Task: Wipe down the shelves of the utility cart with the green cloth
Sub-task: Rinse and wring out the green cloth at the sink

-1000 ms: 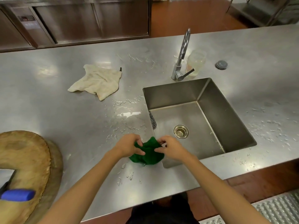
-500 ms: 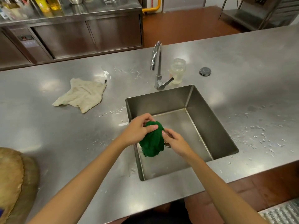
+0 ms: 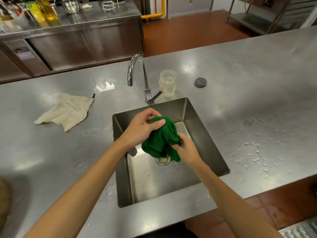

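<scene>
Head view: a stainless steel counter (image 3: 240, 100) runs the full width, wet in patches, with water drops (image 3: 253, 152) scattered to the right of the sink (image 3: 202, 138). Behind the basin stand a curved tap (image 3: 137, 66) and a clear jar (image 3: 167, 83), with a round grey cap (image 3: 200, 82) further right. A beige rag (image 3: 66, 111) lies crumpled on the counter to the left, well apart from the basin. Beyond the counter are red-brown floor (image 3: 180, 31) and a steel cabinet (image 3: 85, 47) carrying bottles and bowls. The basin holds a drain (image 3: 162, 160) and a scouring pad (image 3: 133, 150) against its left wall; the space above it is open. The green cloth (image 3: 163, 140) hangs bunched over the basin, above the drain. The left hand (image 3: 140, 129) grips its top, fingers curled and thumb pressed on the fabric. The right hand (image 3: 187, 150) holds its lower folds, fingers closed into the cloth.
</scene>
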Demonstrator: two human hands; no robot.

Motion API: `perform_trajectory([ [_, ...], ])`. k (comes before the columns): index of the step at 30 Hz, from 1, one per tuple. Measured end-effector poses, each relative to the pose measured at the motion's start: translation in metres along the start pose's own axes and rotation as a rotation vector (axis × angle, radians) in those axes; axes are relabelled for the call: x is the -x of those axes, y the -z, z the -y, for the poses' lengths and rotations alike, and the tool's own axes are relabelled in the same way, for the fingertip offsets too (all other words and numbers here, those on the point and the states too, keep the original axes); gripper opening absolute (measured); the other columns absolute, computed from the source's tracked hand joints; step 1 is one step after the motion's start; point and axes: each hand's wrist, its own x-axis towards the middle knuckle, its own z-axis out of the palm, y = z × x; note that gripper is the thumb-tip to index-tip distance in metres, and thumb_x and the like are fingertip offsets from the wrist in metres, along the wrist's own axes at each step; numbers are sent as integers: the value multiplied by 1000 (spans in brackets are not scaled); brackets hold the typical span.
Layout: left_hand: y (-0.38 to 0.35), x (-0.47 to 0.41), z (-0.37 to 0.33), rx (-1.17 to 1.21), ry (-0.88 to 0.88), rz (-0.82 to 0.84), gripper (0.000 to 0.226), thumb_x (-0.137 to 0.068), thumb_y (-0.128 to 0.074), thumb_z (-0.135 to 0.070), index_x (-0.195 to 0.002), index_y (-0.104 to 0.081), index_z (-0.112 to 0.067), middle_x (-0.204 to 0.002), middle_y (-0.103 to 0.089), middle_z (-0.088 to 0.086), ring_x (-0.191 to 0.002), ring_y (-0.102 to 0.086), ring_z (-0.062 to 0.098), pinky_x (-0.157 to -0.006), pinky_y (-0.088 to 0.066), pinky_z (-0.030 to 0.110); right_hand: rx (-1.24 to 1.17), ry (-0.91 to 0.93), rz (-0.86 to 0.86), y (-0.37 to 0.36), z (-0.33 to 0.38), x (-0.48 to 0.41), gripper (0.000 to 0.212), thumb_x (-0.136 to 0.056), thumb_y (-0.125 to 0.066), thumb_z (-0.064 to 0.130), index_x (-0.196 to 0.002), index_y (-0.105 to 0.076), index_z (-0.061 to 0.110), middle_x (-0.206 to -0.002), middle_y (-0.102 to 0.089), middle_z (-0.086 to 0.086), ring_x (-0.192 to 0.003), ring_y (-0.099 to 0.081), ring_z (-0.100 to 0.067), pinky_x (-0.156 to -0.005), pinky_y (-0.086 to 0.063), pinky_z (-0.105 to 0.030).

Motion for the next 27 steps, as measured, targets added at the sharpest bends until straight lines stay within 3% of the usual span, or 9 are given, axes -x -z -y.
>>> perform_trajectory([
  [3,2,-6,3,45,9,-66,20,-87,-75,-24,-99,-66,-12,-101,-71,15,-93,-69,25,-82,-58,36,-120,-18,7,14,10,-12,32,-88,-63,5,-110,-65,28,-107,-71,3,-103,-67,-13,-92,-55,-42],
  [6,8,-10,9,57,39,-141,36,-75,-80,-43,-100,-68,-20,-105,-72,9,-101,-69,32,-88,-57,44,-274,-27,-5,25,31,-18,34,-90,-57,-4,-116,-63,17,-111,-70,-1,-104,-66,-9,-84,-55,-24],
  [10,10,-12,22,-66,96,-184,44,-81,-80,-29,-118,-60,-20,-107,-69,4,-104,-68,28,-92,-57,39,-381,-9,-28,35,64,-26,39,-90,-50,-8,-104,-66,25,-105,-71,-2,-101,-67,-14,-89,-57,-36],
  [12,9,-12,26,-64,123,-150,70,-79,-81,-35,-138,-45,-24,-120,-66,-3,-108,-67,17,-95,-55,38,-460,-17,2,39,79,-31,39,-91,-48,-9,-108,-66,21,-106,-72,-6,-102,-68,-19,-88,-57,-39],
  [15,2,-13,29,-88,90,-21,114,-66,-87,-50,-155,-16,-36,-151,-41,-12,-129,-51,6,-105,-45,30,-591,-35,66,40,98,-35,39,-93,-42,-10,-117,-65,11,-109,-72,-12,-105,-68,-24,-88,-57,-41],
  [18,-14,-18,26,-127,14,39,141,-52,-96,-44,-156,-1,-39,-153,-37,-16,-138,-40,1,-112,-35,27,-697,-42,141,39,109,-34,40,-94,-38,-11,-118,-64,7,-113,-70,-15,-107,-67,-26,-87,-57,-42],
  [20,-24,-23,24,-147,-31,-47,142,-49,-99,-38,-156,-4,-38,-145,-47,-17,-133,-45,0,-109,-37,23,-718,-39,184,39,113,-35,40,-94,-38,-12,-121,-63,5,-115,-70,-16,-109,-67,-26,-88,-56,-41],
  [23,-35,-28,26,-150,-82,-201,122,-51,-98,-30,-150,-28,-35,-129,-60,-18,-119,-55,-4,-101,-46,20,-620,-33,181,40,114,-38,41,-92,-43,-12,-120,-64,9,-112,-71,-12,-110,-66,-24,-89,-55,-39],
  [27,-42,-37,33,-86,4,-318,81,-51,-93,-22,-124,-58,-26,-108,-70,-11,-102,-66,6,-92,-56,36,5,105,159,47,118,-41,30,-90,-54,3,-116,-63,15,-106,-71,-5,-104,-66,-18,-88,-54,-35],
])
